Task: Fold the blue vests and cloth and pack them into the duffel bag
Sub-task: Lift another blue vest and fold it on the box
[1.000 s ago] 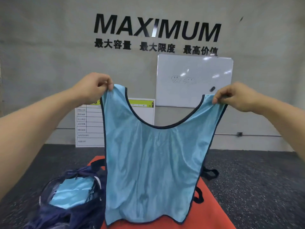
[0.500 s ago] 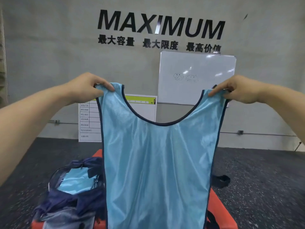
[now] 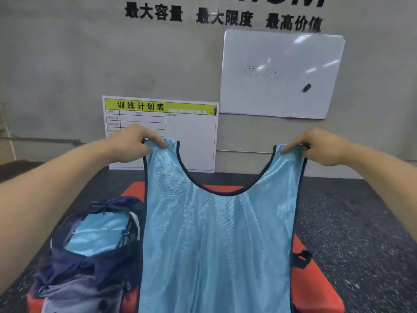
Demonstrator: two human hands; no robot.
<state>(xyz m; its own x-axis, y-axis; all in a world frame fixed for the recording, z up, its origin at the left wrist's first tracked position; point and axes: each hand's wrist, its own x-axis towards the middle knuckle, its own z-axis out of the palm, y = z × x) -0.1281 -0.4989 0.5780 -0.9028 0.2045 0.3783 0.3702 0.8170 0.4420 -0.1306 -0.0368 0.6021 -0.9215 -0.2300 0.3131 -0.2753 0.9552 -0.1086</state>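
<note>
The left hand (image 3: 135, 141) and right hand (image 3: 320, 146) each pinched one shoulder strap of a light blue vest (image 3: 216, 240), held up spread over an orange mat (image 3: 316, 288). To its left, the open navy bag (image 3: 90, 256) held folded blue cloth (image 3: 99, 236). Wall lettering (image 3: 223, 18) read "最大容量 最大限度 最高价值". A chart (image 3: 158, 123) was headed "训练计划表". A whiteboard (image 3: 282, 73) bore faint, unreadable scribbles.

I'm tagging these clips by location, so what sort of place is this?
Probably a gym or sports training room: a green-headed training schedule board leans against the grey wall beside a whiteboard, with speckled black rubber flooring and an orange padded block underneath.
</note>
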